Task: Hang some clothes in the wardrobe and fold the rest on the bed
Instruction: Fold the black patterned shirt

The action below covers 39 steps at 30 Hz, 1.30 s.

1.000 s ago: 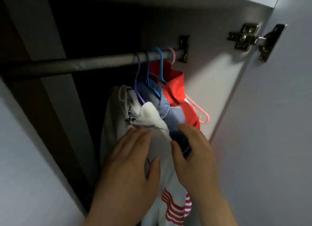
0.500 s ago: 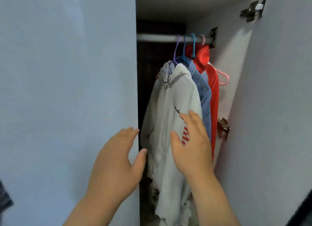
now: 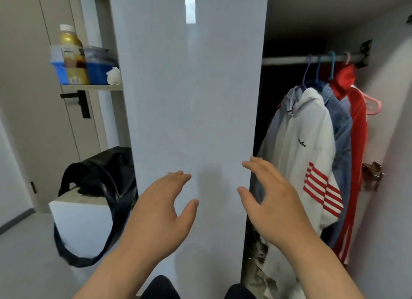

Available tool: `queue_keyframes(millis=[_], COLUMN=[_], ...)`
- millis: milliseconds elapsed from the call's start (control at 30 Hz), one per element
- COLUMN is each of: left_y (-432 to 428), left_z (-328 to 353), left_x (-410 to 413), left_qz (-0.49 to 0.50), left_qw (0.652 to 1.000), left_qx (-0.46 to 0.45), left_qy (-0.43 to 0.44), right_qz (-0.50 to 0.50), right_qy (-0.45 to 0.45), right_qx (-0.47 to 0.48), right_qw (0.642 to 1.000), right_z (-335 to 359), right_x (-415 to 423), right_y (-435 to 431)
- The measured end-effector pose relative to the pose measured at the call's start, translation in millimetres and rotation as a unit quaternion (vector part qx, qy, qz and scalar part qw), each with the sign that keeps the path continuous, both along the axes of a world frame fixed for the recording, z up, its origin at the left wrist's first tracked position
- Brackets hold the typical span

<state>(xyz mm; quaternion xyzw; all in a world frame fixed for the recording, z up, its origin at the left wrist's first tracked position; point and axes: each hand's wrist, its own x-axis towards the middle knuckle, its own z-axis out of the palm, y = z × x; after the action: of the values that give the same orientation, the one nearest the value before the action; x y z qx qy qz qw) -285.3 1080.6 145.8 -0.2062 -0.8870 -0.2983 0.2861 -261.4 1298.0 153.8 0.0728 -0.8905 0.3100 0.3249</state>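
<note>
A white hooded jacket (image 3: 305, 147) with red sleeve stripes hangs on a purple hanger from the wardrobe rail (image 3: 289, 59). Behind it hang a blue denim garment (image 3: 341, 124) and a red garment (image 3: 356, 120), with an empty pink hanger (image 3: 374, 104) at the far right. My left hand (image 3: 160, 207) and my right hand (image 3: 274, 200) are raised in front of the closed wardrobe door (image 3: 189, 97), fingers spread, holding nothing. Neither hand touches the clothes. The bed is out of view.
A black bag (image 3: 100, 176) lies on a white box (image 3: 78, 220) at the left. A shelf (image 3: 91, 87) above holds a bottle (image 3: 72, 53) and blue tubs. Crumpled pale fabric (image 3: 272, 265) lies on the wardrobe floor. The open right door (image 3: 396, 187) has a hinge.
Both hands have come off the white jacket and drawn back out of the wardrobe. The view has pulled back and swung left, so the closed door, shelf and black bag now show.
</note>
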Motion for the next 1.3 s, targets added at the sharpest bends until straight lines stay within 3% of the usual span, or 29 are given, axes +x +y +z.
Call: queue_keyframes(millis=[233,567,933,1300], left_y=[-20.5,-113.9,-260.1,-369.8], left_z=[-15.6,-30.8,-58.9,-90.1], left_x=[2.6,31.5,179.4,356.6], left_qz=[0.067,0.297,0.544,0.704], left_qw=[0.998,0.954,0.834,0.695], left_qx=[-0.004,0.004,0.016,0.092], left_qy=[-0.004,-0.047,-0.092,-0.113], right_qz=[0.075,0.27,0.556,0.69], right_qy=[-0.019,-0.083,-0.099,-0.065], right_qx=[0.016,-0.017,0.104,0.185], right_qw=[0.997,0.959,0.818,0.696], right_z=[-9.9,-34.7,-59.9,-83.3], right_x=[-34.3,-98.5,-14.3,95.3], right_y=[-21.7,-144.3,-382.6,-547.5])
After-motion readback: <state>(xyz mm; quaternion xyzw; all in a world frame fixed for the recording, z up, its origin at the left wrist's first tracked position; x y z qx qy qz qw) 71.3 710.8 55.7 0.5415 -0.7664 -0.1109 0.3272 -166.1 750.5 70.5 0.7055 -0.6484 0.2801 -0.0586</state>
